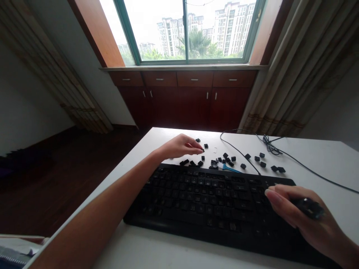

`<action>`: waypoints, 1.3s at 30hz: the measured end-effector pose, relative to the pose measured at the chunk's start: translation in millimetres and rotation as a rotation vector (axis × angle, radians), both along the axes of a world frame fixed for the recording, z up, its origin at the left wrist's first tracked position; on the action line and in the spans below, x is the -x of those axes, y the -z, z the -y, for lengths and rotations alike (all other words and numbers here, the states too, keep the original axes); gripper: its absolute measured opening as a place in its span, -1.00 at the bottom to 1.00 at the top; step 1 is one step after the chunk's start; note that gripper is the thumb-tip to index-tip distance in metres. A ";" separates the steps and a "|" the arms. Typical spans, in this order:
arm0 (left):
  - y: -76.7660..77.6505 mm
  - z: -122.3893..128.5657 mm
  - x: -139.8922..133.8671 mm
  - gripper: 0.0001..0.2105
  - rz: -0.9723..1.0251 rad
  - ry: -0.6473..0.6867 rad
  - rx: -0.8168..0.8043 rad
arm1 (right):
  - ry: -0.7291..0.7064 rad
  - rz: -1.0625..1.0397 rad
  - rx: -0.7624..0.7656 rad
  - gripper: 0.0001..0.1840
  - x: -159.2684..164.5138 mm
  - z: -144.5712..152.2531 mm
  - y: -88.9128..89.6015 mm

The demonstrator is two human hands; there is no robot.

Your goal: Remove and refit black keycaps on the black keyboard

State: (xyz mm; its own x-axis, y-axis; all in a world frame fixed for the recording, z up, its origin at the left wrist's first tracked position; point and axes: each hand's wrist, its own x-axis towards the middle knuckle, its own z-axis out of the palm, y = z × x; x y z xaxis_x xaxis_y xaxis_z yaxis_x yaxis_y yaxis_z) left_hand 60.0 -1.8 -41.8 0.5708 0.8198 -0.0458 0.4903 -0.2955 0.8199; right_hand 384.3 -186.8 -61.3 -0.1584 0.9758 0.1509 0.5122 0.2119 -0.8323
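A black keyboard (190, 200) lies across the white table, with some keys off and their sockets showing. Beyond its back edge, my left hand (183, 146) pinches a small black keycap (203, 150) between thumb and fingertips. Several loose keycaps (226, 155) are scattered around it on the tabletop. My right hand (304, 215) is closed around a dark-handled tool (310, 208) above the keyboard's right end; the tool's tip is hidden, so its kind is unclear. Among the keycaps, behind the keyboard, rests a small blue-handled brush (230, 169).
A black cable (311, 173) runs over the white table (322, 153), with a tied bundle (271, 145) at the back right. Past the table stand a dark red cabinet (193, 104) and a window. Cloth items (19, 252) show at the lower left.
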 end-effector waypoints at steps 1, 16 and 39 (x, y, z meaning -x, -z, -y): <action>-3.0 0.2 0.0 -0.68 0.163 -0.035 0.153 | 0.006 -0.003 0.000 -0.41 1.0 0.6 -0.8; -26.1 13.8 -11.3 -0.87 0.919 -0.075 0.864 | 0.037 -0.044 0.035 -0.40 6.9 2.4 -4.7; -15.6 84.1 -84.5 -0.75 0.356 0.364 0.777 | -0.112 -0.090 -0.235 -0.74 20.3 -0.1 -10.0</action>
